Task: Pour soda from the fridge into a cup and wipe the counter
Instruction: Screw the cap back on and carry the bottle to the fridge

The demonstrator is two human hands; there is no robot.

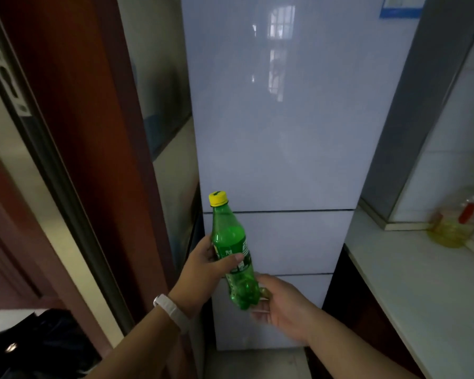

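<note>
Right in front of the fridge (279, 132) sits the green soda bottle (234, 253), yellow cap (218, 198) on, leaning slightly with its top toward the fridge's left edge. And the left hand (205, 269) has it, wrapped around the labelled middle, thumb (231, 259) laid across the front of the label. A white band (173, 313) rides on that wrist. Below the left hand comes the right hand (281, 303), palm up, fingers half-curled under the bottle's lumpy base; whether it actually touches the plastic, I cannot tell from this angle. Fridge doors are all shut, pale and glossy, with a window reflected in the upper one. To the right of the fridge runs the white counter (422, 291), and at its far end, against the tiled wall, stands a clear jug of yellow liquid (453, 225) with a red cap. To the left of the fridge, a reddish-brown door frame (77, 132); low beside it, something black (39, 346) and blurred.
</note>
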